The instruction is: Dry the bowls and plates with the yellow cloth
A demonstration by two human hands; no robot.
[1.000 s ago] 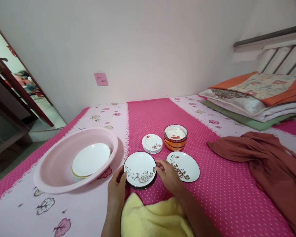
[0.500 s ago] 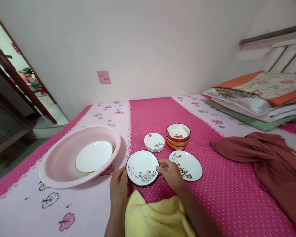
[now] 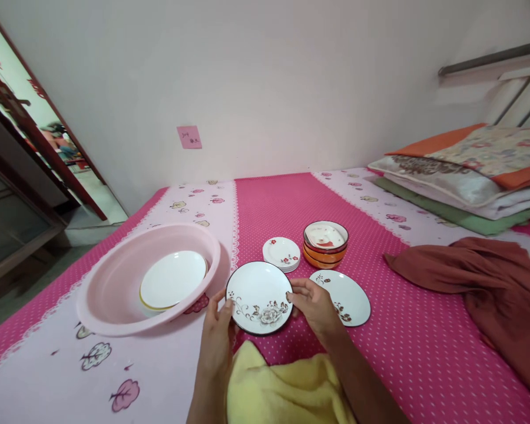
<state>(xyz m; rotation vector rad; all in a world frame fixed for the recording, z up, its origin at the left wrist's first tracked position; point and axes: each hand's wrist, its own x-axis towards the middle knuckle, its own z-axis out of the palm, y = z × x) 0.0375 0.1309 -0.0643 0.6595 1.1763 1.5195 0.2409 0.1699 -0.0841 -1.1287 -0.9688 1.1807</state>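
A white plate [image 3: 258, 291] with a dark rim and a brown flower print is gripped between my two hands. My left hand [image 3: 217, 321] closes on its left edge, thumb on top. On the right edge, my right hand [image 3: 313, 306] pinches the rim. Another flowered plate [image 3: 351, 294] lies on the bedspread just beyond my right hand, partly covered by it. Behind the held plate stands a stack of small white saucers [image 3: 281, 250] with red flowers. Beside them is a stack of orange bowls [image 3: 324, 253] with a white dish inside. A yellow cloth [image 3: 282, 391] lies below my hands.
A pink basin [image 3: 92, 300] at the left holds white plates [image 3: 174, 280]. At the right are a rust-coloured garment [image 3: 481, 282] and a pile of folded bedding [image 3: 468, 182]. A pink note [image 3: 189, 137] is stuck on the wall behind the bed.
The flowered plate between my hands has come up off the bedspread and looks nearer. My left thumb now rests over its edge. The view has shifted slightly.
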